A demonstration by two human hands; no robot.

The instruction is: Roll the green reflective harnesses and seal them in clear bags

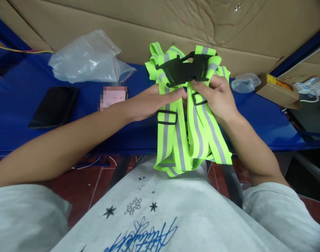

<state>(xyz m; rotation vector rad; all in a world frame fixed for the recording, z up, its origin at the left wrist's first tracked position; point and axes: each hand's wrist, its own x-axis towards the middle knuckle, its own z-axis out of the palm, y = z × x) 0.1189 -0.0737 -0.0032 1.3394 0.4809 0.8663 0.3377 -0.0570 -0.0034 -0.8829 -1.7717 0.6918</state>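
Note:
A bundle of neon-yellow reflective straps with grey stripes hangs in front of me over the edge of the blue table. A black plastic buckle sits at the top of the bundle. My left hand grips the left straps, fingers closed just under the buckle. My right hand pinches the right straps beside a black slider. Another black slider sits on the left strap. The strap loops dangle down to my shirt.
A black phone lies on the table at left, a clear plastic bag behind it, a pink card near my left wrist. A small bag and a cardboard box sit right. Cardboard lines the back wall.

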